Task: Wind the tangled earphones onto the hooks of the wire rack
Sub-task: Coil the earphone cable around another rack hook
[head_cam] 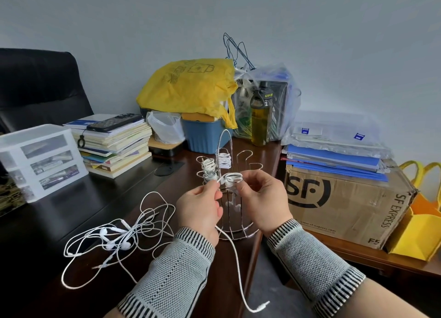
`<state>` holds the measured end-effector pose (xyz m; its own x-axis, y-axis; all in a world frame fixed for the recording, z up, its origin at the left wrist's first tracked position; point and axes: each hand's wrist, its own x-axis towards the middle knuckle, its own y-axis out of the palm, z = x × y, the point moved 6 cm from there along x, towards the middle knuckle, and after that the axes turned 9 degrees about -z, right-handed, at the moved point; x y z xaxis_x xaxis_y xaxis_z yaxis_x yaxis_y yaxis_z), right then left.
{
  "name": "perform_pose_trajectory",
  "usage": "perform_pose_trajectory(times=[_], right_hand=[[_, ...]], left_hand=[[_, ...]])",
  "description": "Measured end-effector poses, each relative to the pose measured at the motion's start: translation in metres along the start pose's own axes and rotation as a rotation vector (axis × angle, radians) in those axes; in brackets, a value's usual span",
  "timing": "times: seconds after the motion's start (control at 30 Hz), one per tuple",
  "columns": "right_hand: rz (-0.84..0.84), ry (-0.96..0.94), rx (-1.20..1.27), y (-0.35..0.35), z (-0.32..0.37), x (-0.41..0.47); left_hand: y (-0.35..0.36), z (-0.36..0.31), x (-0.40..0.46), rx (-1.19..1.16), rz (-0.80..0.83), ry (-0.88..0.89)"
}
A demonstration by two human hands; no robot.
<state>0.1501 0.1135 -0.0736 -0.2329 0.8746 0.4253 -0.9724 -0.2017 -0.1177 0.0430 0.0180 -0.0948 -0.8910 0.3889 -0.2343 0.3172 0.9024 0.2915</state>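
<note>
A white earphone cord [235, 265] is partly wound on the near hook [232, 177] of the wire rack [235, 193], which stands at the desk's front edge. The coil sits between both hands, and the cord's free tail runs down past the left wrist and hangs off the desk, ending in the plug [262, 306]. The left hand [199, 209] pinches the cord just beside the coil, fingers curled round it. The right hand [261, 201] has its fingertips closed on the hook's right end, seemingly steadying it or the last turn (which of the two I cannot tell).

Three other hooks [216, 166] behind already carry wound cords, and at least two hooks at the back right stand bare. So the step in hand looks like the middle of winding this cord. The next move likely calls for feeding the hanging tail up and laying further turns on the hook under light tension, so the turns already made do not slip off its open end.

Left of the rack, a tangle of earphones [119, 236] lies loose on the dark desk [71, 198], waiting to be separated.
</note>
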Motion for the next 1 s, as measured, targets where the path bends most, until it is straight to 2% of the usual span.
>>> perform_pose_trajectory(times=[0.07, 0.23, 0.37, 0.63, 0.7, 0.83, 1.0], right_hand=[[0.004, 0.001, 0.000, 0.001, 0.001, 0.000], [-0.003, -0.002, -0.014, 0.000, 0.000, 0.000], [-0.002, 0.006, -0.009, -0.001, 0.000, 0.000], [-0.019, 0.001, -0.012, -0.001, 0.002, -0.002], [-0.044, 0.001, 0.004, -0.003, 0.002, -0.003], [-0.080, -0.016, -0.043, -0.006, -0.003, -0.003], [-0.055, 0.008, 0.009, -0.008, -0.006, -0.007]], left_hand=[[0.000, -0.001, 0.003, 0.031, -0.020, 0.042], [0.001, -0.007, 0.000, 0.255, -0.023, 0.276], [-0.001, -0.012, -0.007, 0.271, 0.011, 0.369], [0.000, -0.005, -0.003, 0.074, 0.027, 0.244], [0.000, -0.008, -0.007, 0.136, 0.037, 0.355], [0.002, -0.017, -0.019, 0.472, 0.062, 0.698], [0.008, -0.021, -0.035, 0.768, 0.086, 0.915]])
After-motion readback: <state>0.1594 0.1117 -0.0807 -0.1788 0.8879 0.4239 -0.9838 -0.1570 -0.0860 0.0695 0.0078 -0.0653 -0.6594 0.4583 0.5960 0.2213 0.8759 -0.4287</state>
